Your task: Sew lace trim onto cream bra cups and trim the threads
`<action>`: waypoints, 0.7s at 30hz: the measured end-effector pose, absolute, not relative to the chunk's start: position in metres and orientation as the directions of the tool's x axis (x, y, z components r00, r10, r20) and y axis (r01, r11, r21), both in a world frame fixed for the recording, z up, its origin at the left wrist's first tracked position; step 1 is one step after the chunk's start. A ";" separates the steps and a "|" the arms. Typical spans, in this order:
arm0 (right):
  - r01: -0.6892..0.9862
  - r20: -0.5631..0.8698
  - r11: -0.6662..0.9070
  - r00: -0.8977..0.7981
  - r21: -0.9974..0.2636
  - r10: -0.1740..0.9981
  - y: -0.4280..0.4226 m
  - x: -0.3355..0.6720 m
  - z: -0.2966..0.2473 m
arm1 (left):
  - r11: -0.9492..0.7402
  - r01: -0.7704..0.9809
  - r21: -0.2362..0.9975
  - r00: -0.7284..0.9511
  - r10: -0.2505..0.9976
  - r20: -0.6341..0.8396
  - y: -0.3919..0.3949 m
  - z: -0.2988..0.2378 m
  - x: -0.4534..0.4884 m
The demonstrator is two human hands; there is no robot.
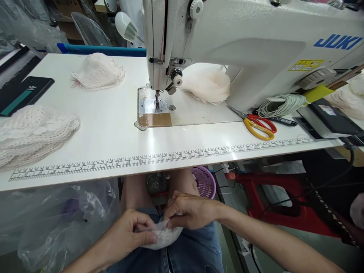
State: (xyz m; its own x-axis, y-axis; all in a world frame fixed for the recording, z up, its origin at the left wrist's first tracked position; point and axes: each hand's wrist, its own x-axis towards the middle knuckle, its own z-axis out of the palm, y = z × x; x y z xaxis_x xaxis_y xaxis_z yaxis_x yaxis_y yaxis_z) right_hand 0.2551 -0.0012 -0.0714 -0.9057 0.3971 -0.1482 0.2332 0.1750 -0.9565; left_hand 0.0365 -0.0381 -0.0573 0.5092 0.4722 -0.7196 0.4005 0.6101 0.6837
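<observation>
Both hands are down in my lap, below the table's front edge. My left hand (129, 233) pinches the left side of a small white lace piece (163, 237). My right hand (190, 210) pinches the same piece from the right, fingers curled over its top edge. The lace rests on my blue denim shorts (193, 254). Above stands the white JUKI sewing machine (256, 45) with its needle and presser foot (157, 99) over the metal plate, nothing under it.
On the white table (113, 129) lie lace stacks at the left (31, 132), back (98, 72) and behind the machine (209, 85). A dark phone (24, 94) lies far left, red and yellow scissors (260, 125) and coiled cord (281, 104) right. A purple basket (204, 182) and red stool (270, 197) sit underneath.
</observation>
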 end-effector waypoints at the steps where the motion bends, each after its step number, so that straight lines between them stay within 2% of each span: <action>1: 0.235 -0.155 0.174 -0.912 -0.956 0.381 0.000 0.258 -0.071 | 0.627 0.393 0.673 0.514 0.458 -0.726 -0.038 -0.058 0.036; 6: 0.223 -0.182 0.087 -0.925 -0.971 0.333 0.003 0.268 -0.070 | 0.664 0.367 0.651 0.498 0.451 -0.741 -0.037 -0.058 0.030; 10: 0.264 -0.218 0.072 -0.899 -0.962 0.380 -0.001 0.265 -0.075 | 0.652 0.372 0.661 0.491 0.466 -0.736 -0.039 -0.060 0.026; 15: 0.204 -0.178 0.012 -0.879 -0.979 0.443 -0.006 0.264 -0.083 | 0.635 0.358 0.684 0.488 0.498 -0.717 -0.045 -0.068 0.021; 21: 0.175 -0.194 -0.084 -0.893 -0.981 0.405 -0.005 0.271 -0.086 | 0.639 0.330 0.695 0.501 0.505 -0.703 -0.047 -0.070 0.021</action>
State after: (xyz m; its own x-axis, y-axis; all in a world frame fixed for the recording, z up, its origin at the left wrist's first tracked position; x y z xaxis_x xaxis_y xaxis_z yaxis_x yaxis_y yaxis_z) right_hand 0.2712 -0.0052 -0.0858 -0.8934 0.4052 -0.1941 0.1748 -0.0844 -0.9810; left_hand 0.0214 -0.0467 -0.0704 0.5012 0.5051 -0.7026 0.3300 0.6390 0.6948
